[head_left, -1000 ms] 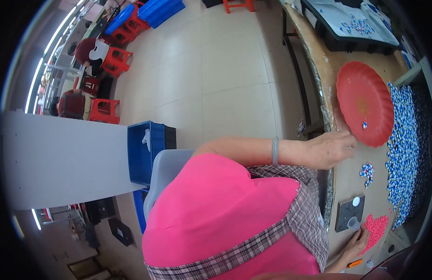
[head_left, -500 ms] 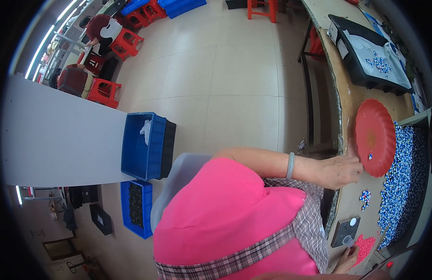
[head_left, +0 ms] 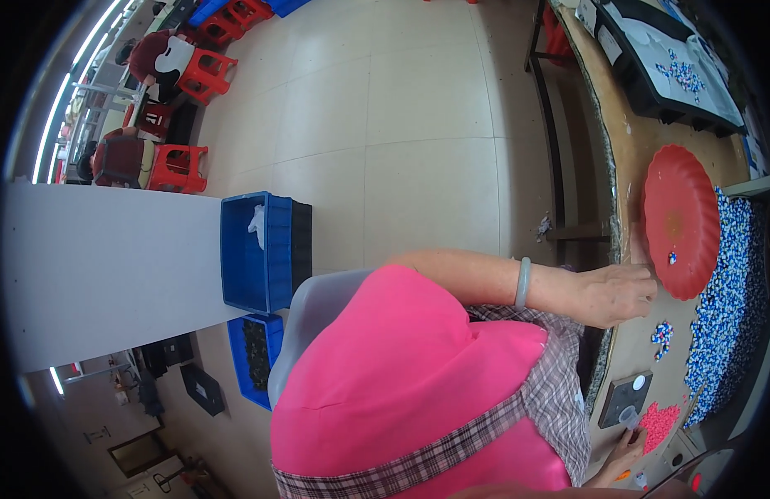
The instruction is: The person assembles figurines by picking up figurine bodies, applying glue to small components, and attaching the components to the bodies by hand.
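Observation:
My left hand [head_left: 615, 295], with a pale bangle [head_left: 523, 283] on its wrist, hovers or rests by the table's near edge with curled fingers beside a red scalloped dish [head_left: 680, 195]. Anything pinched in them is hidden. One small blue-and-white bead [head_left: 673, 259] lies in the dish. A small cluster of multicoloured beads [head_left: 663, 338] sits on the table between my hands. At the lower right, my right hand [head_left: 622, 456] has its fingers closed at a small clear cup [head_left: 628, 416], over the edge of a dark block [head_left: 624, 397]. Pink beads [head_left: 659, 426] are heaped beside it.
A long heap of blue-and-white beads [head_left: 722, 308] lines the table's far side. Beyond the dish stands a black tray [head_left: 647, 100] lined with white sheeting. Blue bins [head_left: 256, 258] stand behind my chair [head_left: 318, 299]. Two people sit on red stools [head_left: 181, 169] farther off.
The whole view has shifted, so the table things appear slightly higher and farther right. Both hands stay near the same places on the table, my left still by the dish, my right at the cup.

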Available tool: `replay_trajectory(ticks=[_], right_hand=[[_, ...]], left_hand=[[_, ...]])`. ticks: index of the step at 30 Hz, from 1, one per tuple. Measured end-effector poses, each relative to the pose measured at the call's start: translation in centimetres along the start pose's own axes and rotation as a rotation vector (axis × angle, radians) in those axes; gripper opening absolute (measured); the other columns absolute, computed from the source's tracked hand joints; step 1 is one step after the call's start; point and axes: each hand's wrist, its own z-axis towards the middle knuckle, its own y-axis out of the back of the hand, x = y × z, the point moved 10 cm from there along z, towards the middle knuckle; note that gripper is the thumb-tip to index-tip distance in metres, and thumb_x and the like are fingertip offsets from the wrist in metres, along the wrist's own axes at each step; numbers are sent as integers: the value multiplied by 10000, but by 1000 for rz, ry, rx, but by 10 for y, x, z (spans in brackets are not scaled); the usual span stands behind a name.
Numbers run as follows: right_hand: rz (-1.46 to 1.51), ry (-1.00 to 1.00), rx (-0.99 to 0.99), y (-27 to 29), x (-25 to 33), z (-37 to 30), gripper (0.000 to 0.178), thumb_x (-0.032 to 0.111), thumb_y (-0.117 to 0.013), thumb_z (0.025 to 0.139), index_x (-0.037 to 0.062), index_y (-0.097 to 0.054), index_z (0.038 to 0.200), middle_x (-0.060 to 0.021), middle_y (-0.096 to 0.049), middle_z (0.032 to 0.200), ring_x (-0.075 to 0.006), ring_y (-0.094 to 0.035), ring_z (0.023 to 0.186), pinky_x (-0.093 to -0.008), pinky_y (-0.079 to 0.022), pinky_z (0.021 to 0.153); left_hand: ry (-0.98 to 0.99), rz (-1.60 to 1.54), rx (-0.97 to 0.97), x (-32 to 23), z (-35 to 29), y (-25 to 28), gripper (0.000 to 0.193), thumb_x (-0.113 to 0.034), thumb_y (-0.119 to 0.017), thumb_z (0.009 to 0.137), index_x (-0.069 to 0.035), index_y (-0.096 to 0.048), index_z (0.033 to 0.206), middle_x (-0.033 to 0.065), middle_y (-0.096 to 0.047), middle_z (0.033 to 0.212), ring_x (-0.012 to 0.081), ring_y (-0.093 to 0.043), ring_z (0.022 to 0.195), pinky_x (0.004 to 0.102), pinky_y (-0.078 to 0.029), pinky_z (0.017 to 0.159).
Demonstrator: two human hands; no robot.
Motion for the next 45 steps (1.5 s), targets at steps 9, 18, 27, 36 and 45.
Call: replay_trajectory(ticks=[9,18,27,36,45], right_hand=[[83,-8,-45,-5,-13,-8,138,63,-594,911,-42,-605,999,-171,-632,881,-305,-598,781,-399,-489,736],[9,-41,128,-1,5,6,179,140,-610,908,-33,-565,903,-161,-574,803,-300,-548,728,-395,-461,684],[-16,62,98,-4,-9,10,144,84,-637,842,-15,-532,843,-151,-533,700,-278,-499,632,-386,-429,615],[-94,23,199,-12,-21,23,135,98,-647,822,12,-544,807,-109,-542,667,-206,-497,590,-373,-413,567],[-45,54,187,-9,-13,20,114,36,-638,791,22,-536,840,-69,-509,669,-170,-477,594,-331,-401,559]], left_hand=[[5,-68,18,-2,1,-18,172,-70,-664,685,-30,-606,842,117,-544,1026,283,-545,983,394,-488,751],[-105,-282,-300,-3,9,-3,104,-88,-649,724,-48,-580,791,73,-584,895,259,-572,791,357,-482,609],[-86,-429,-415,14,-1,0,53,-100,-672,798,-88,-620,794,48,-602,831,252,-588,745,366,-474,593],[-50,-425,-453,26,-7,11,40,-95,-670,798,-107,-634,784,37,-587,803,246,-582,727,363,-463,575],[-84,-429,-446,20,-6,10,52,-111,-624,799,-84,-590,771,34,-598,850,238,-569,728,353,-459,558]])
